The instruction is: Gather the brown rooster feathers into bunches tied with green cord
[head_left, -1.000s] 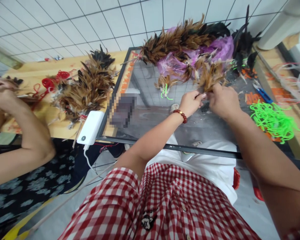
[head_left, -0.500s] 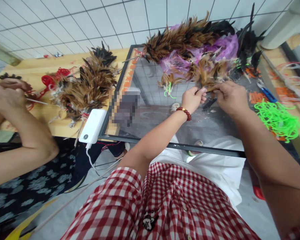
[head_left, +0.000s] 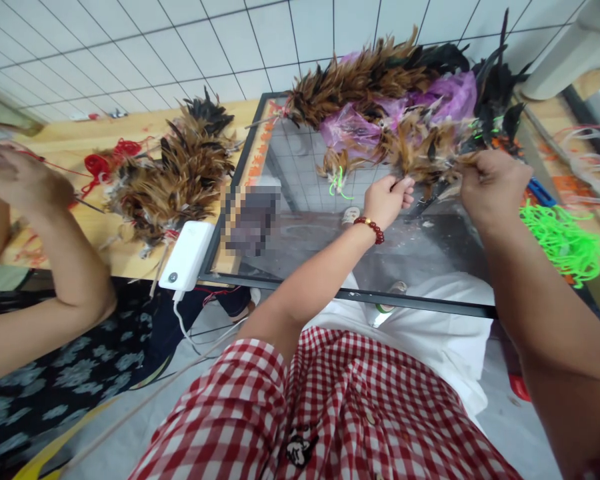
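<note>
A: Materials, quick?
B: Wispy brown feathers (head_left: 405,150), loose, on the dark, shiny glass (head_left: 305,247), just past the hands. Crinkly purple film (head_left: 447,100) behind. Thick, bushy garland (head_left: 360,77) along the back. Neon green cord (head_left: 565,243), tangled, at right. Smooth, round red beads (head_left: 369,228) on the left wrist.

A: Hands?
B: Right hand (head_left: 497,187): closed, pinching a thin tan feather (head_left: 465,160). Left hand (head_left: 390,200): fingers curled, thumb in, at the near edge of the feathers; couldn't tell what it pinched.

A: Hidden stuff?
B: Right fingertips mostly turned away. Blue handles (head_left: 543,192) part-covered by that hand. Dark block (head_left: 253,220) pixelated out. Co-worker's hand (head_left: 33,180) blurry at far left, its work cut off.

A: Writing?
B: Orange characters (head_left: 261,143) down the left border, too small to read. Faint mark on the white power bank (head_left: 187,257), illegible.
</note>
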`<state>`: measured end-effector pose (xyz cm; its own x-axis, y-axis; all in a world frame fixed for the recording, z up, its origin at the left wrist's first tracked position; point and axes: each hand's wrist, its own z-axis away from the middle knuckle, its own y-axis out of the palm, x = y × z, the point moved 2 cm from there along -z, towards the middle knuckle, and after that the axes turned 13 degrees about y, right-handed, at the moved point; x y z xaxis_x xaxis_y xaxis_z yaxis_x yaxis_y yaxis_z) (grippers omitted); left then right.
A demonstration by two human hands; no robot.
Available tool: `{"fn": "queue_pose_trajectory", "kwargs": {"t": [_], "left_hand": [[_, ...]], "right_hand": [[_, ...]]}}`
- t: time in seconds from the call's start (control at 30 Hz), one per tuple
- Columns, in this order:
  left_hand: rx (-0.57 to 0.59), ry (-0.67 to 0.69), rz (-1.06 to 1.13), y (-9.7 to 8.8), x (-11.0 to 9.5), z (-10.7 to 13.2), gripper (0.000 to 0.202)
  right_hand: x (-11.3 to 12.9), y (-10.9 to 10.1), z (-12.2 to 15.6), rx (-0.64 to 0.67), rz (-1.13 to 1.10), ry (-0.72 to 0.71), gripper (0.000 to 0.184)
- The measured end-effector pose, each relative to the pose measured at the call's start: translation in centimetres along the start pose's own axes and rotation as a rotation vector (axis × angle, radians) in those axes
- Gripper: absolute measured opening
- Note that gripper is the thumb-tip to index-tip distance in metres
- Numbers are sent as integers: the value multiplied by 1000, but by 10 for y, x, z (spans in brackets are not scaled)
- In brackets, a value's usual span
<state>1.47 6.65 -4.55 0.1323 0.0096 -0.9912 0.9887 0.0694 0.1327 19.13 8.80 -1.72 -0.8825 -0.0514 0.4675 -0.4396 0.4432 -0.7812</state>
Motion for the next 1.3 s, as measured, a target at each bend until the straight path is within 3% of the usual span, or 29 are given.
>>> {"fn": "queue_pose_trajectory", "kwargs": {"t": [0.13,0.23,0.43,0.53,0.83,1.0,1.13,1.3], "left_hand": [[9,-3,-12,0,-1,1,18],[7,-4,-19,0,-3,2,18],[2,-8,-55,0,-5,3,18],[20,16,-64,-1,-6,3,17],[16,31,-104,-3,-7,6,18],[-74,71,-65,-5,-4,3,17],[-79,20,-3,-5,-9,3,18],[-57,-15,-17,-6,-15,7,16]], "right_hand": [[5,-6,1,-94,-161,-16,16],[9,-4,4,-91,-350,106,8],[26,8,8,128,-1072,478,21],[30,7,6,199,-1254,612,26],[15,12,-2,279,-1337,721,29],[20,9,0,276,-1371,722,25],[28,7,6,286,-1283,588,28],[35,8,16,405,-1194,395,20]]}}
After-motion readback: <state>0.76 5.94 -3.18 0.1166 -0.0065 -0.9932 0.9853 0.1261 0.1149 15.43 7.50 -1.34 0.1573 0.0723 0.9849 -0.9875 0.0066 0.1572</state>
